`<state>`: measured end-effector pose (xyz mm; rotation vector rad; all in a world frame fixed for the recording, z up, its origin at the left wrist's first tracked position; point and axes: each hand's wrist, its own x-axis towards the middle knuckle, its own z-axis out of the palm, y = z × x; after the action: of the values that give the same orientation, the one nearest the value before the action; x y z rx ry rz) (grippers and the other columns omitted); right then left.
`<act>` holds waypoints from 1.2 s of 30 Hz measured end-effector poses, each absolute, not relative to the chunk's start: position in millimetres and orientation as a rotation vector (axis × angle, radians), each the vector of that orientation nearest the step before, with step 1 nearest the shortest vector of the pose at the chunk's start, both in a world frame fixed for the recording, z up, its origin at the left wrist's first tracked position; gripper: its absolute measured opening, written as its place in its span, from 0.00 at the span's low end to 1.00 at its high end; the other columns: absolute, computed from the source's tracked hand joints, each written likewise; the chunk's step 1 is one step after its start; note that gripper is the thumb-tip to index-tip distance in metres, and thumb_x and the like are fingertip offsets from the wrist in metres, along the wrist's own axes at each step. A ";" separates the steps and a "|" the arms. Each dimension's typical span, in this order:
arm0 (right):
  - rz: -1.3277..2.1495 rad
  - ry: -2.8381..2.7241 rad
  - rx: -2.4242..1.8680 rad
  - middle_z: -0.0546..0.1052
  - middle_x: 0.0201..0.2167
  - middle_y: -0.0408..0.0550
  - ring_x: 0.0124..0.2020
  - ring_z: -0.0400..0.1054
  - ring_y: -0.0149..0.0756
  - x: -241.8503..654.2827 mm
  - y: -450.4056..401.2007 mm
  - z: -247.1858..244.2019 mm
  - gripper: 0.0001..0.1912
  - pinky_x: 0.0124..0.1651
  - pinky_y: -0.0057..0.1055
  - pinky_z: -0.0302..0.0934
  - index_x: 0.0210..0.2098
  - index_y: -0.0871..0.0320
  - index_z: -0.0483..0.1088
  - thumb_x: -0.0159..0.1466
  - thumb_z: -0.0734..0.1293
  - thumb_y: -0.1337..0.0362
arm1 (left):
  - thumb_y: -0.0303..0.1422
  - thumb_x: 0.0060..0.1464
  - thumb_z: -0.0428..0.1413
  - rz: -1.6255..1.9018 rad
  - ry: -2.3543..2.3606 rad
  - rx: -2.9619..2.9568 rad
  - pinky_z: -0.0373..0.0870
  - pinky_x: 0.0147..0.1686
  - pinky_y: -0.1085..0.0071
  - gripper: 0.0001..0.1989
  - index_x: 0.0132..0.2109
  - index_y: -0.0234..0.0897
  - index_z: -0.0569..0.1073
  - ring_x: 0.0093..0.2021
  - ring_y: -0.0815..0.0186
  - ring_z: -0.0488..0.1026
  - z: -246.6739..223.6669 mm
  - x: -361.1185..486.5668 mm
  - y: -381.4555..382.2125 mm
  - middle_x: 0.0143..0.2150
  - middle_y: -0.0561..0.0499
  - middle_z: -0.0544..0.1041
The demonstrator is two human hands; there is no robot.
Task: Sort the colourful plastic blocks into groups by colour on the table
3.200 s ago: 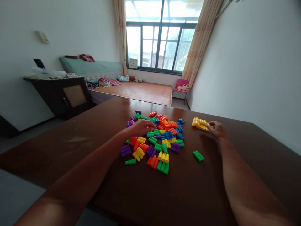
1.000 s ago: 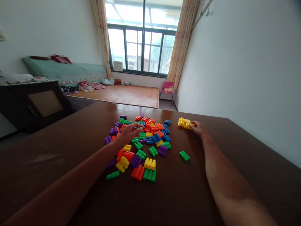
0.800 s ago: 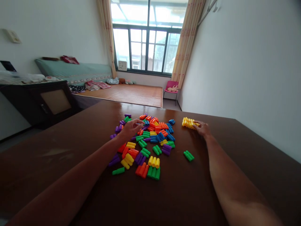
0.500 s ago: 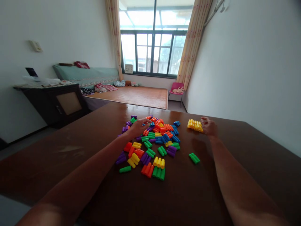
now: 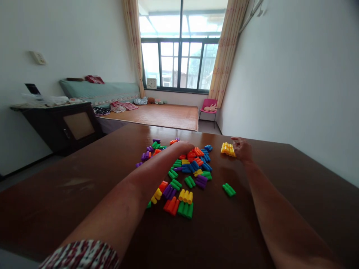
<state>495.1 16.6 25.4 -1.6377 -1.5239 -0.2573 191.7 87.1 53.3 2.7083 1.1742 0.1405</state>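
Many small plastic building blocks, shaped like joined tubes, lie heaped on the brown table [image 5: 112, 160]. My left hand [image 5: 186, 147] is low over the far part of this pile, near some orange blocks [image 5: 198, 151]. Its fingers point right and down, and their tips are mostly hidden. To the right of the pile lies a flat cluster of joined yellow blocks [image 5: 228, 149]. Around its right end is my right hand [image 5: 242, 149], thumb side against it and index finger stretched above. Alone on the near right sits a green block [image 5: 229, 190].
Loose blocks lie nearer me, among them a yellow block [image 5: 186, 196], a green block [image 5: 185, 210] and an orange block [image 5: 171, 206]. Past the table stand a low bed [image 5: 168, 116], a pink chair [image 5: 207, 106] and a dark cabinet [image 5: 78, 125] on the left.
My left hand has moved right across the pile, its forearm now covering more blocks. My right hand stays at the yellow cluster, its index finger reaching further over. The view has shifted slightly.
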 end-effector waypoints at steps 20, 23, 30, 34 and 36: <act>0.481 -2.144 -0.889 0.74 0.51 0.49 0.41 0.72 0.36 352.5 -16.1 52.2 0.28 0.39 0.33 0.71 0.57 0.51 0.68 0.57 0.72 0.56 | 0.46 0.41 0.66 0.874 1.019 1.653 0.72 0.30 0.72 0.20 0.29 0.35 0.69 0.26 0.70 0.72 66.9 137.2 -11.4 0.23 0.56 0.71; 0.393 -2.222 -0.799 0.73 0.52 0.49 0.43 0.71 0.36 330.6 -22.8 48.9 0.25 0.43 0.34 0.70 0.55 0.51 0.69 0.59 0.70 0.58 | 0.48 0.40 0.66 0.889 0.970 1.563 0.74 0.35 0.71 0.22 0.34 0.35 0.72 0.31 0.68 0.75 62.9 132.5 -22.7 0.28 0.54 0.75; 0.144 -1.822 -1.291 0.72 0.51 0.52 0.39 0.70 0.37 438.5 3.1 46.7 0.22 0.44 0.35 0.69 0.49 0.54 0.74 0.56 0.70 0.56 | 0.52 0.47 0.62 0.967 0.971 1.636 0.75 0.37 0.69 0.27 0.46 0.36 0.75 0.43 0.60 0.76 70.8 90.1 -31.9 0.42 0.45 0.79; 0.038 -1.473 -1.616 0.74 0.46 0.56 0.31 0.69 0.34 544.2 9.6 20.6 0.23 0.41 0.38 0.69 0.46 0.61 0.74 0.52 0.70 0.58 | 0.52 0.44 0.63 1.014 1.046 1.594 0.75 0.37 0.69 0.26 0.44 0.36 0.77 0.44 0.59 0.76 74.2 66.0 -30.1 0.43 0.45 0.79; 0.031 -1.353 -1.772 0.75 0.43 0.55 0.31 0.70 0.34 581.9 8.3 1.2 0.23 0.39 0.35 0.69 0.44 0.60 0.75 0.49 0.71 0.59 | 0.52 0.42 0.64 1.043 1.067 1.596 0.75 0.36 0.69 0.27 0.43 0.36 0.78 0.43 0.59 0.76 72.8 60.9 -25.3 0.42 0.46 0.79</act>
<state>581.9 8.3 1.2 -1.7723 -1.3526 0.0315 60.9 -25.3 72.8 1.5960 1.0668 1.0426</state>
